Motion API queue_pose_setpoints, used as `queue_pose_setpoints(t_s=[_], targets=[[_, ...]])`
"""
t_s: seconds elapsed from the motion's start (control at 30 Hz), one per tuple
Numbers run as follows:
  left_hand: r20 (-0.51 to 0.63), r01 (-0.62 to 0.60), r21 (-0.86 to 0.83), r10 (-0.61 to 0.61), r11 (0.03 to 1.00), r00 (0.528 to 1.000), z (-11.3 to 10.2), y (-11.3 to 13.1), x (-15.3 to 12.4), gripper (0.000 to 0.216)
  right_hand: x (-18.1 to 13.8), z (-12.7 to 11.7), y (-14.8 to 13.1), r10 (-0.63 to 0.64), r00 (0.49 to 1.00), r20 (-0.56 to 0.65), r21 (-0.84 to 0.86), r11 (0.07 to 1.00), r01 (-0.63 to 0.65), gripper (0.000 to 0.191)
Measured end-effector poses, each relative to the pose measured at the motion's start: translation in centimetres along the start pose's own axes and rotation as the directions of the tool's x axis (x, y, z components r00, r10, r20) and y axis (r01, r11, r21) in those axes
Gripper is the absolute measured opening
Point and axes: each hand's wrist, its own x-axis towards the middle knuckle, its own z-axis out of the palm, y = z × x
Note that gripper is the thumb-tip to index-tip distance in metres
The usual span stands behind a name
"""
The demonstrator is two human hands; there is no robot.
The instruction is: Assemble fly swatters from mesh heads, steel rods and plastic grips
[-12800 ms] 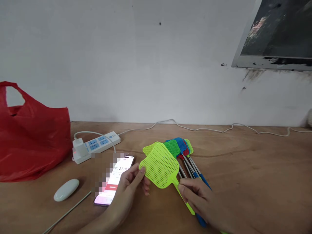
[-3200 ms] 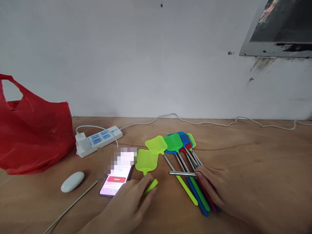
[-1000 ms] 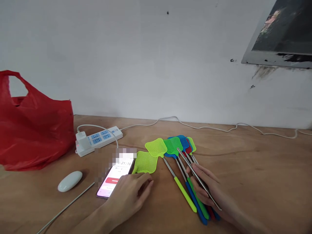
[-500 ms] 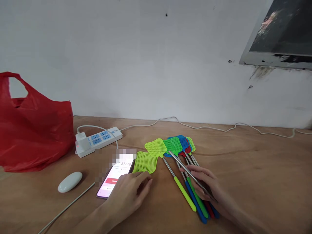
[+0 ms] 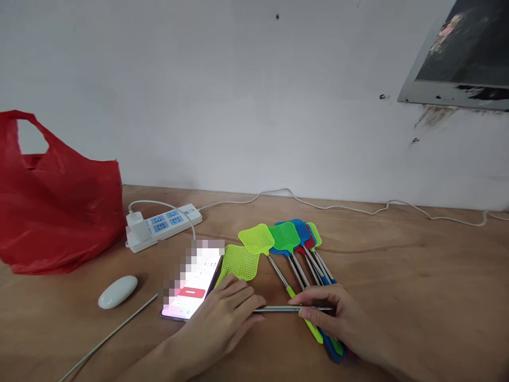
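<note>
A thin silver metal rod (image 5: pixel 274 309) lies level between my two hands. The fingers of my left hand (image 5: pixel 222 318) close on its left end, while my right hand (image 5: pixel 334 313) pinches it near the other end with thumb and fingers. Just beyond my left hand is a yellow-green fly swatter head (image 5: pixel 240 262), its stem partly hidden by the fingers. Behind and under my right hand lie several fly swatters, among them a yellow-green one (image 5: pixel 256 239), a green one (image 5: pixel 285 236) and a blue one (image 5: pixel 300 229); some handles are covered by the hand.
A lit phone (image 5: pixel 191 292) lies beside my left hand. Further left are a white oval object (image 5: pixel 118 292), a white power strip (image 5: pixel 170 225) with a plug, and a red plastic bag (image 5: pixel 63 212). A white cable (image 5: pixel 338 208) runs along the wall.
My right hand has turned the rod from slanting to level and brought it nearer. My left hand has moved slightly right and now closes on the rod's left end.
</note>
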Motion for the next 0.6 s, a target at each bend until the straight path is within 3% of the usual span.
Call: queue_pose_setpoints(t_s=[0.13,0.23,0.37,0.6], targets=[[-0.001,0.074,-0.014,-0.074,0.997,0.997,-0.1,0.0,0.0,0.023,-0.2,0.2,1.6,-0.131,0.986,-0.099,-0.089,0.988,0.123,0.042],[-0.032,0.136,0.001,-0.136,0.991,0.990,-0.4,-0.4,-0.1,0.024,-0.3,0.3,1.5,-0.270,0.947,-0.176,-0.291,0.933,0.212,0.042],[-0.005,0.175,0.043,-0.175,0.984,0.985,-0.6,-0.8,-0.1,0.020,-0.4,0.4,0.1,-0.379,0.924,0.046,-0.487,0.800,0.352,0.032],[0.105,0.086,0.082,-0.094,0.993,0.990,0.1,-0.3,0.2,0.028,-0.2,0.5,-0.3,-0.595,0.789,0.152,-0.633,0.555,0.540,0.033]])
